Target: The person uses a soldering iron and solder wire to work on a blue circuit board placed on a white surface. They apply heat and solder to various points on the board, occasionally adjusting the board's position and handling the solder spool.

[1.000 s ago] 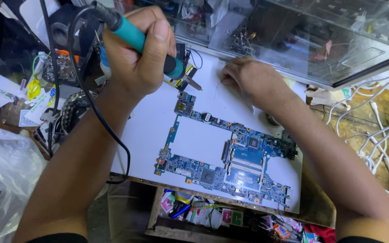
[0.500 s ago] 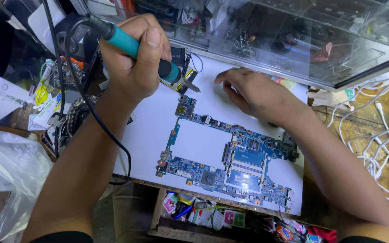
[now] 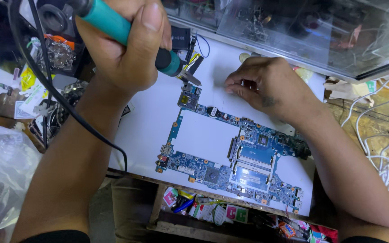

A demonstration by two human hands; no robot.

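Observation:
My left hand [image 3: 124,49] grips a teal-handled soldering iron [image 3: 109,22], its metal tip [image 3: 191,78] pointing down at the top left corner of a blue laptop circuit board [image 3: 230,153]. The board lies flat on a white work surface [image 3: 149,121]. My right hand [image 3: 266,87] rests on the white surface just above the board's upper edge, fingers curled and pinched together; whether they hold anything small I cannot tell. A black cable [image 3: 68,108] runs from the iron past my left forearm.
A glass-topped case [image 3: 302,31] with parts inside stands behind the work surface. Clutter of wires and small tools [image 3: 55,58] lies at the left, a clear plastic bag [image 3: 1,171] at the lower left, white cables [image 3: 388,157] at the right, coloured small items [image 3: 212,209] below the front edge.
My left hand with the iron has shifted slightly right, bringing the tip closer to the board's top corner. My right hand stays near the board's upper edge.

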